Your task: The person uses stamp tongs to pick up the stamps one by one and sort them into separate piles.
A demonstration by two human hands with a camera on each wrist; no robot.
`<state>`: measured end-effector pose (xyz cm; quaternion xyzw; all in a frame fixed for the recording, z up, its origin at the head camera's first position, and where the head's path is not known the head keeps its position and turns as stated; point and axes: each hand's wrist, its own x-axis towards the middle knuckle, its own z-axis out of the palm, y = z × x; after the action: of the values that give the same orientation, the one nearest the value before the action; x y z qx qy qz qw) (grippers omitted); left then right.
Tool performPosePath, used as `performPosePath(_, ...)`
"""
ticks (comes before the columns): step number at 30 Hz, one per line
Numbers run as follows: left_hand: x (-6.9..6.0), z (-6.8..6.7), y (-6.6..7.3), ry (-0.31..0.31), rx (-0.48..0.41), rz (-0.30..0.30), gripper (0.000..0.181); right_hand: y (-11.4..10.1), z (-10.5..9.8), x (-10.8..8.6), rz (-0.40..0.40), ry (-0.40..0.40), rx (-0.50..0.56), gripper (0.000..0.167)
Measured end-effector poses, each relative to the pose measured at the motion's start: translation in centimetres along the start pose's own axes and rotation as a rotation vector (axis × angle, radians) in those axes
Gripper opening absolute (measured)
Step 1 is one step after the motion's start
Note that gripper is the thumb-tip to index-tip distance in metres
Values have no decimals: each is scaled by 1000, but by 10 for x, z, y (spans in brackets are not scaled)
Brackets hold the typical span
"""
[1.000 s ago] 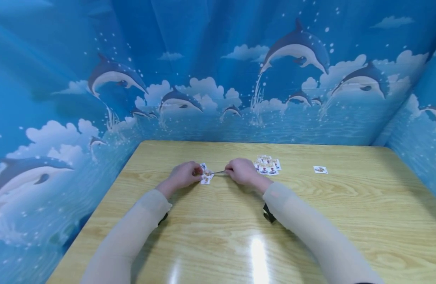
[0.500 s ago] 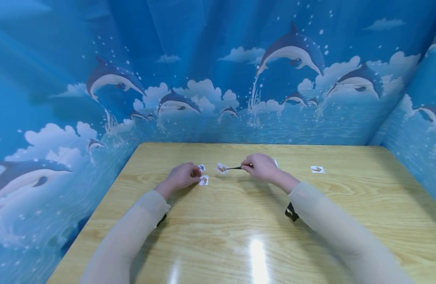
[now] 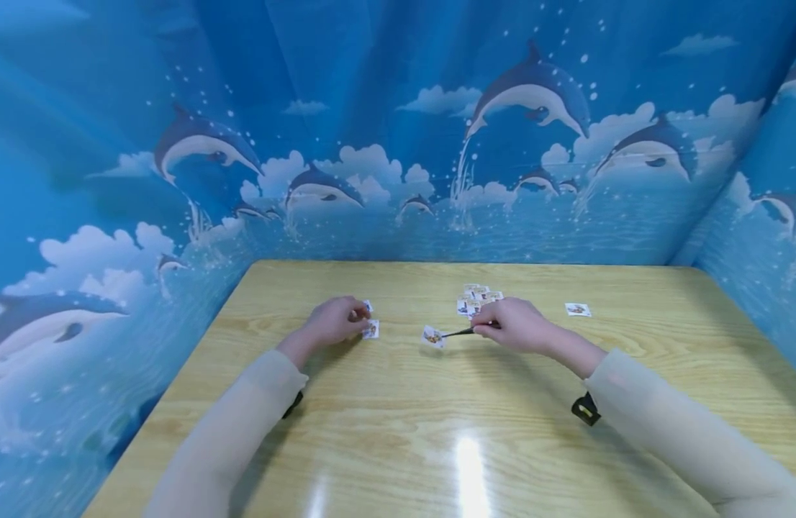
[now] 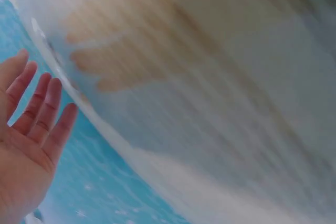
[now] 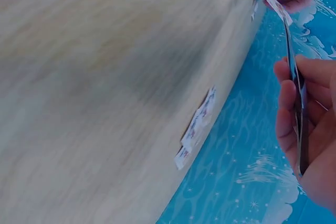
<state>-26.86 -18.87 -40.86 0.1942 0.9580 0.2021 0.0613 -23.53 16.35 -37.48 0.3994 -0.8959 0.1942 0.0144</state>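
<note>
Black tweezers (image 3: 459,332) are held in my right hand (image 3: 514,327), and their tips pinch a small white picture card (image 3: 433,336) above the table. In the right wrist view, my thumb and fingers wrap the tweezers (image 5: 301,129); the card (image 5: 279,11) is tilted at the far end. My left hand (image 3: 336,319) rests over the table at the left, beside one flat card (image 3: 371,329) and another card (image 3: 368,306) partly hidden behind the fingers. The left wrist view shows that hand (image 4: 31,140) with loosely extended fingers and nothing in them.
Behind my right hand lies an overlapping cluster of picture cards (image 3: 477,295). A single card (image 3: 577,309) sits farther right. The wooden table (image 3: 385,410) meets a blue dolphin-print curtain (image 3: 372,216) at its back and sides.
My right hand has lifted a card with the tweezers from beside my left hand, then carried it right and nearer to me. The left hand has stayed nearly still.
</note>
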Motion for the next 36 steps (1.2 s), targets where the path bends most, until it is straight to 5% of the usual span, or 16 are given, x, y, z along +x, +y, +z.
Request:
performPosePath(8, -7, 14, 49, -42, -12, 295, 19, 2, 8, -9, -50, -55, -14, 10)
performPosePath(12, -6, 26, 68, -99, -9, 371, 20, 3, 13, -6, -68, -63, -51, 8)
performPosePath(26, 5, 43, 78, -130, 92, 369, 17, 8, 24, 2, -107, -62, -141, 9)
performPosePath(36, 9, 45, 79, -110, 134, 363, 15, 3, 28, -4, -50, -62, -116, 8)
